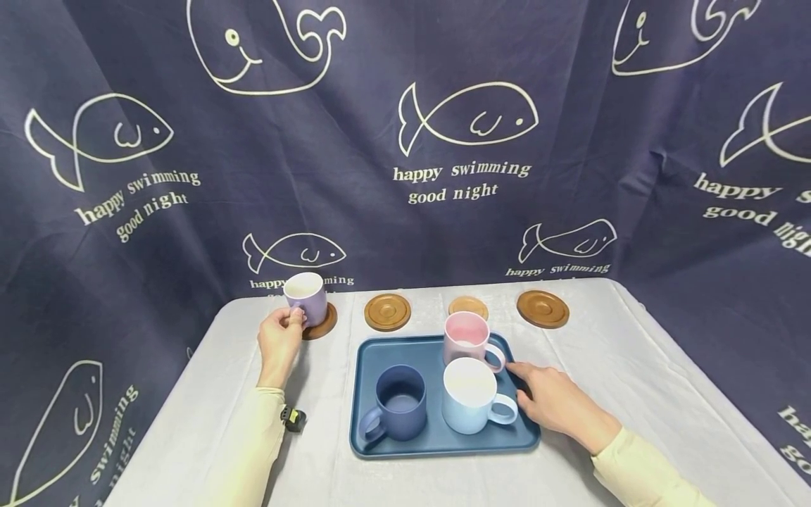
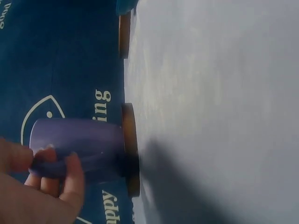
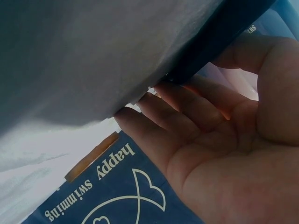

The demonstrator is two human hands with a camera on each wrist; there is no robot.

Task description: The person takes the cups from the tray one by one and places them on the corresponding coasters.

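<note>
My left hand point(image 1: 281, 345) grips the handle of a purple mug point(image 1: 308, 299), which stands upright on a wooden coaster point(image 1: 326, 325) at the far left. In the left wrist view the fingers point(image 2: 72, 179) curl round the handle of that mug point(image 2: 79, 135), its base against the coaster point(image 2: 131, 154). My right hand point(image 1: 560, 401) rests at the right edge of the blue tray point(image 1: 437, 445), fingers extended near the pink mug's handle. On the tray stand a pink mug point(image 1: 465, 334), a light blue mug point(image 1: 467, 405) and a dark blue mug point(image 1: 408, 405). The right wrist view shows straight fingers point(image 3: 187, 102) by the tray's edge point(image 3: 219, 39).
Behind the tray, along the far table edge, lie three more wooden coasters: one at left point(image 1: 387, 312), a lighter one point(image 1: 468, 307) in the middle and one at right point(image 1: 543, 308). A dark printed cloth point(image 1: 443, 239) hangs behind the white-covered table point(image 1: 342, 479).
</note>
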